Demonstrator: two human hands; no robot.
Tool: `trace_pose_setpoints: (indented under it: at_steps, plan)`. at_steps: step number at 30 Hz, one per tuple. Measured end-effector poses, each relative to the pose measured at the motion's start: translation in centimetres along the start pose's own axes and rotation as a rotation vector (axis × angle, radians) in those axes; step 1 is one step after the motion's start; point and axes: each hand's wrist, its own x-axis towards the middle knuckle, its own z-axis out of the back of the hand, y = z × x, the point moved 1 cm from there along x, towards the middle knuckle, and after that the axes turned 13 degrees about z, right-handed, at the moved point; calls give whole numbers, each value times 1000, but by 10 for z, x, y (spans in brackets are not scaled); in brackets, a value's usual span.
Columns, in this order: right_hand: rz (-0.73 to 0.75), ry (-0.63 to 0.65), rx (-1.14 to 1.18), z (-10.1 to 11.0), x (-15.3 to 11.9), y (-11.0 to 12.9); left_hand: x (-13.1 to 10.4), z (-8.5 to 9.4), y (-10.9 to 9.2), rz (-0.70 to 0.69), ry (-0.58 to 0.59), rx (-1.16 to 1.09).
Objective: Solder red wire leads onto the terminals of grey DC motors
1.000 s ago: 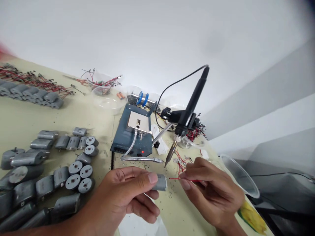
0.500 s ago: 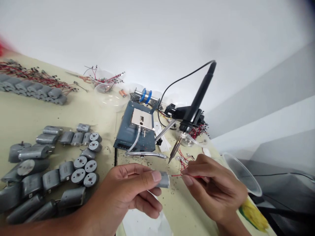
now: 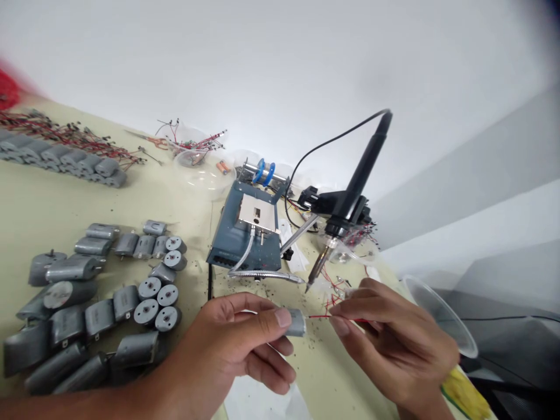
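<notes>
My left hand [image 3: 249, 338] grips a small grey electric motor [image 3: 298, 323] between thumb and fingers, its end pointing right. In my right hand [image 3: 389, 338] a thin red wire [image 3: 318, 317] is pinched; its bare tip points left, close to the motor's end. Whether the tip touches the motor I cannot tell. Just above both hands is the tip of a soldering iron [image 3: 350, 204], clamped in a stand. Beside that tip ends the metal feed tube [image 3: 266, 274] of a blue solder feeder [image 3: 227, 233].
Many loose motors [image 3: 100, 318] lie on the table at left, with rows of wired motors [image 3: 65, 160] behind. A solder spool [image 3: 264, 172] sits behind the feeder. Red wires [image 3: 335, 289] lie under the iron. A clear plastic tub [image 3: 441, 315] and a yellow item [image 3: 466, 394] are at right.
The view has shifted slightly, so everything sits a little further right. Both hands keep their grips; the wire tip and motor remain close together.
</notes>
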Motion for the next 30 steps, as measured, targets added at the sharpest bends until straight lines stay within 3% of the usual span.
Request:
trace_pose_setpoints:
  at_steps: [11, 17, 30]
  plan:
    - [161, 136, -178, 12, 0, 11, 2, 3, 8, 52, 46, -11]
    - [134, 221, -170, 17, 0, 20, 0, 7, 8, 50, 13, 9]
    - [229, 317, -147, 26, 0, 6, -2, 9, 3, 58, -45, 46]
